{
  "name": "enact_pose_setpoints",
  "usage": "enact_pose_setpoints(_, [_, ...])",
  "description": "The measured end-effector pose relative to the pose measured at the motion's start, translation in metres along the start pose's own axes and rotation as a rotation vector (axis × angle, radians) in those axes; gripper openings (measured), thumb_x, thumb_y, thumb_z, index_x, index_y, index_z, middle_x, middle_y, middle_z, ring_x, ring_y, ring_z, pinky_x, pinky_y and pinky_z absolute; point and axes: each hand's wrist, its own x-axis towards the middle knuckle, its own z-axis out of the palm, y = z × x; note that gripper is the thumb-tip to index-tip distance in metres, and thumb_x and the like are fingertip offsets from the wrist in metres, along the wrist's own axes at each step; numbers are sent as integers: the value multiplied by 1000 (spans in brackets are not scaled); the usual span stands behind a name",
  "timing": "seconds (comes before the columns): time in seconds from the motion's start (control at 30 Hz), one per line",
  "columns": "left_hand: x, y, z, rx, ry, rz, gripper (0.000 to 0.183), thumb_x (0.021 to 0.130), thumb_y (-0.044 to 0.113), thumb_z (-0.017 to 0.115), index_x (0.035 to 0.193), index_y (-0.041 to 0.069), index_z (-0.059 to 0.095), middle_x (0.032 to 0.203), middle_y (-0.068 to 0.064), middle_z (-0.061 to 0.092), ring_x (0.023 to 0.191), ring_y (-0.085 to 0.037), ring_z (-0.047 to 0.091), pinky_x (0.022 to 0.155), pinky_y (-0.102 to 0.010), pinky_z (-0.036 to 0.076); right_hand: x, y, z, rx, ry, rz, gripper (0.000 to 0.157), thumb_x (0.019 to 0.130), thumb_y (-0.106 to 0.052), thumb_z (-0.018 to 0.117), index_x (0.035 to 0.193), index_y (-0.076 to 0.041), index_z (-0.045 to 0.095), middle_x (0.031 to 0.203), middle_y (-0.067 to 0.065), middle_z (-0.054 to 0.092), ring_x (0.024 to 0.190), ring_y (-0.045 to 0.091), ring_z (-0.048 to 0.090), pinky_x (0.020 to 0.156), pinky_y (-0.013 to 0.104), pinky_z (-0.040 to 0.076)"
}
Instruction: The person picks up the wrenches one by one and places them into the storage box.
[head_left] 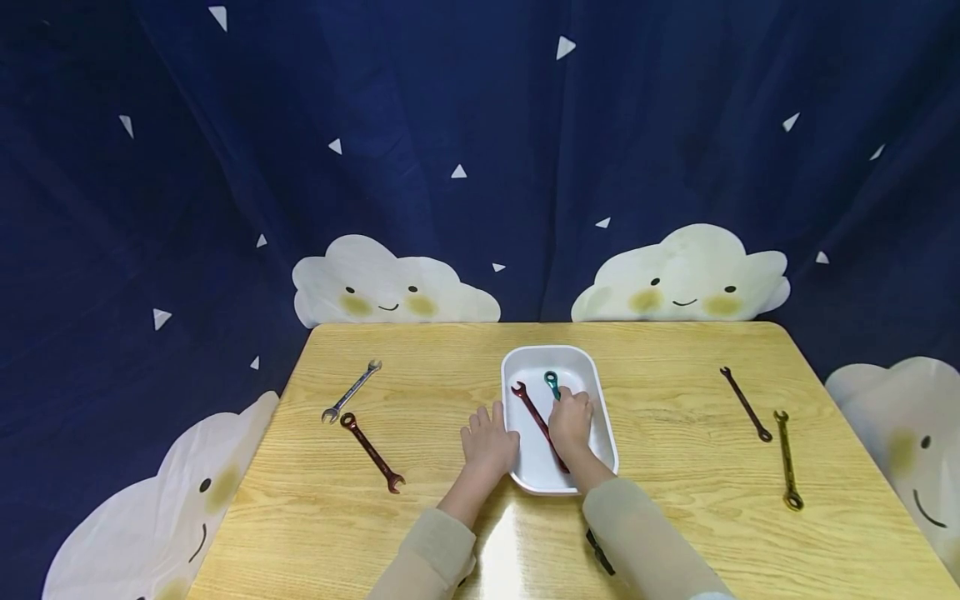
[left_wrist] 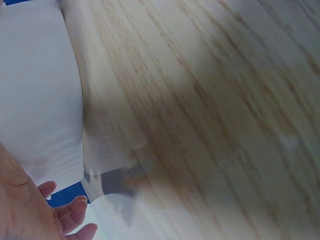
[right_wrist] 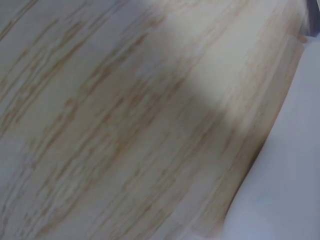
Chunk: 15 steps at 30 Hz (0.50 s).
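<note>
At the far left of the wooden table [head_left: 262, 533], a silver wrench [head_left: 352, 392] lies at a slant, its upper end leaning to the right. Just below it, near but apart, a copper-red wrench [head_left: 372, 454] slants the other way, with its ring end uppermost.

Next, the left hand [head_left: 489, 442] is at the left edge of a white tray [head_left: 534, 463]. Its fingers are apart and relaxed (the left wrist view shows them slightly bent), its thumb meets the rim, and nothing is enclosed in its grasp.

Inside the tray, a dark red wrench [head_left: 536, 417] lies diagonally, open jaw at the upper left, lower end near the right forearm. To its right is a teal wrench [head_left: 553, 387], ring end showing and remainder covered by the right hand [head_left: 572, 423]. That hand reaches into the tray with fingers curled down, gripping the teal wrench; whether the wrench is clear of the tray floor cannot be determined. The right wrist view does not show the fingers.

Well to the right, a dark wrench [head_left: 744, 402] lies aslant, and beyond it a gold-coloured wrench [head_left: 786, 454], nearly upright in the head view.
</note>
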Motion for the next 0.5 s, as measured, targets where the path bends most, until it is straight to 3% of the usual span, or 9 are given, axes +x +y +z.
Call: enact_pose_setpoints(0.5, [0,-1,0,-15,-14,-3,47,83,29,49,124,8,39,105,-16,43,93,-29,40,76,-43,35,2,0,0,20,-32,21,34,80,-8,60,112,4,57,96,26,49,91,41,47,80,47,37])
